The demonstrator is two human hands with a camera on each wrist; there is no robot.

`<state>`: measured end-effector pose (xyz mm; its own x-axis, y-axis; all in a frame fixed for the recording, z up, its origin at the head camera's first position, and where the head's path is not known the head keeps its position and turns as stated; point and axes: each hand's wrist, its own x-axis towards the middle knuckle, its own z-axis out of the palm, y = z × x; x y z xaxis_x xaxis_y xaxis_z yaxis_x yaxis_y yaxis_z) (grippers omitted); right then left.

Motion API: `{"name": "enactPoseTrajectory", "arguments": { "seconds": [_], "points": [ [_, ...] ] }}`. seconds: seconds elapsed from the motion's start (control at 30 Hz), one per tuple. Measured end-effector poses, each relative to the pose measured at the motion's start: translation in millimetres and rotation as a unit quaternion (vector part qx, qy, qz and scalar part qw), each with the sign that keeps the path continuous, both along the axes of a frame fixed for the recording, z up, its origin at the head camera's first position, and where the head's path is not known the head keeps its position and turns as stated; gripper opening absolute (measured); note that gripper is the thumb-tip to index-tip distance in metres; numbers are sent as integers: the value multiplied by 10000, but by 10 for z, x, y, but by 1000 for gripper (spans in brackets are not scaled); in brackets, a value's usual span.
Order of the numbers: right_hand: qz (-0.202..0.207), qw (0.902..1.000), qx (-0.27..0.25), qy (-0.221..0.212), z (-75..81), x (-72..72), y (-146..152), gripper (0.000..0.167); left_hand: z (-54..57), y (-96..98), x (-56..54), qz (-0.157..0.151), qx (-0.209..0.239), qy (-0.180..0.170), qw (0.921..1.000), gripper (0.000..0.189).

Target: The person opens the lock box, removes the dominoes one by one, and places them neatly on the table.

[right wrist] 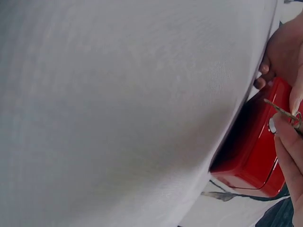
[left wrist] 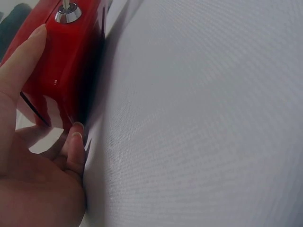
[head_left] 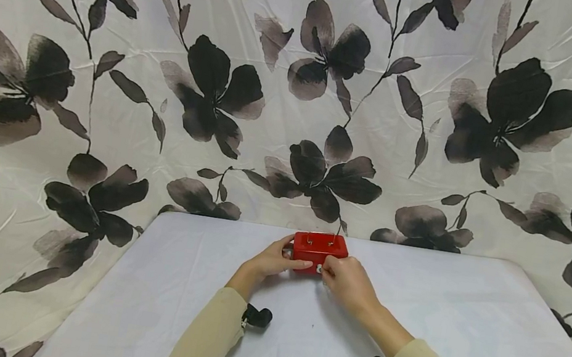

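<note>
Right hand (head_left: pixel 351 281): fingers pinched together on key (right wrist: pixel 278 108), at lock (left wrist: pixel 68 14); cannot tell how deep key sits. Lock just left of right fingers, on near face of red box (head_left: pixel 319 251). Left hand (head_left: pixel 273 261) clamped around box's left end, thumb along near face. Box's long axis left to right, near far edge of surface (head_left: pixel 439 309).
</note>
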<state>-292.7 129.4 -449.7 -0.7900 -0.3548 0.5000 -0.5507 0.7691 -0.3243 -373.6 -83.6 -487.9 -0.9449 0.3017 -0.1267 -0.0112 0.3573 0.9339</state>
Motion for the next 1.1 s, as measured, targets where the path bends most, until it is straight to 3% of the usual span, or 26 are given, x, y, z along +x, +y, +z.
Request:
{"name": "enactPoseTrajectory", "arguments": {
  "seconds": [0.17,0.57,0.87,1.1],
  "points": [
    [99,9980,536,329,17,8,-14,22,10,19,32,33,34,-79,10000,97],
    [161,9956,782,484,33,-4,-60,18,19,15,29,23,43,-5,10000,93],
    [146,9972,731,113,4,-18,-93,19,4,12,30,46,31,-118,9999,98],
    [197,9989,12,-426,-32,-49,-63,21,33,12,24,-23,71,-7,10000,93]
  ]
}}
